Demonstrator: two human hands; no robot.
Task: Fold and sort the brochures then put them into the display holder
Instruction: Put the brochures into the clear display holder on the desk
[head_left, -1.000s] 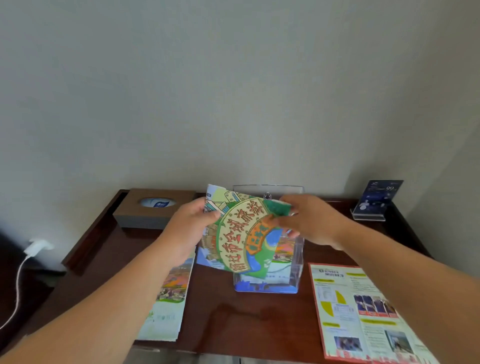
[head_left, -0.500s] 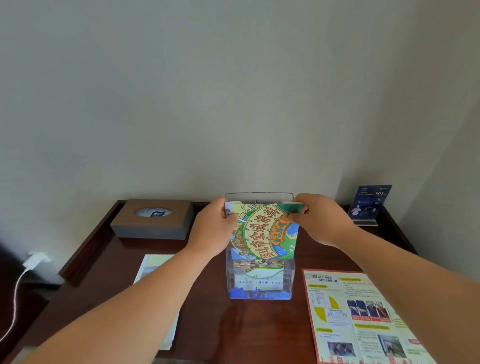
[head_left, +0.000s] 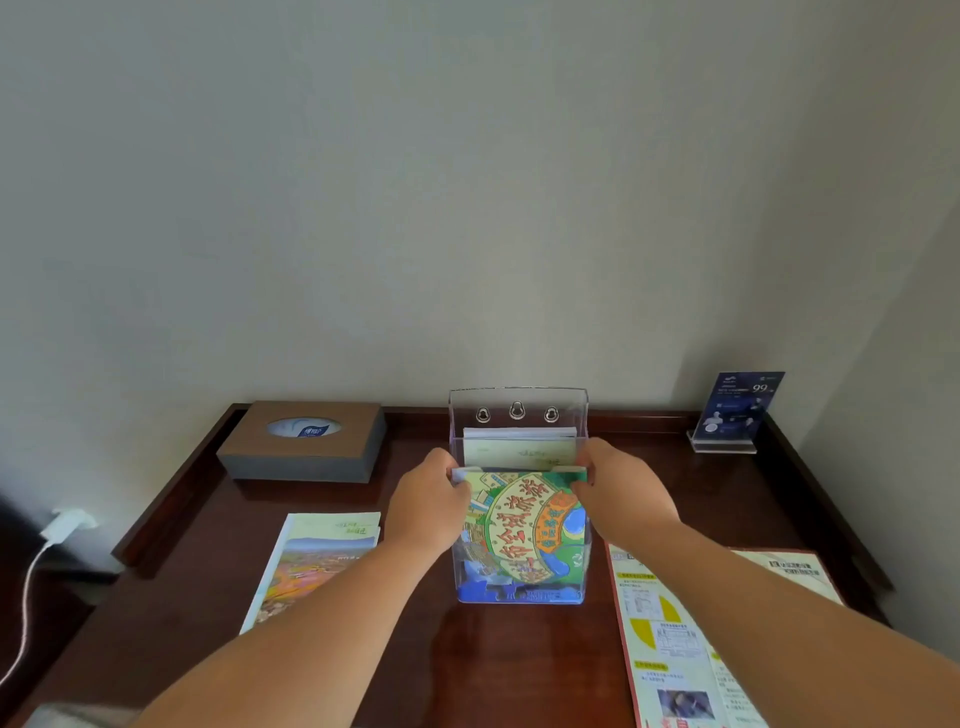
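Centre frame: the left hand (head_left: 431, 499) and right hand (head_left: 618, 493) each pinch a top corner of a folded brochure (head_left: 524, 525). It sits mostly inside the clear holder (head_left: 519, 400), in front of paler brochures (head_left: 519, 449). Pressing both corners down evenly until it bottoms out, then letting go, should seat it straight.

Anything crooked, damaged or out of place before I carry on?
Nothing damaged. The map brochure sits square in the front pocket of the holder, left hand and right hand pinching its top corners. The orange-edged leaflet lies open and angled on the table.
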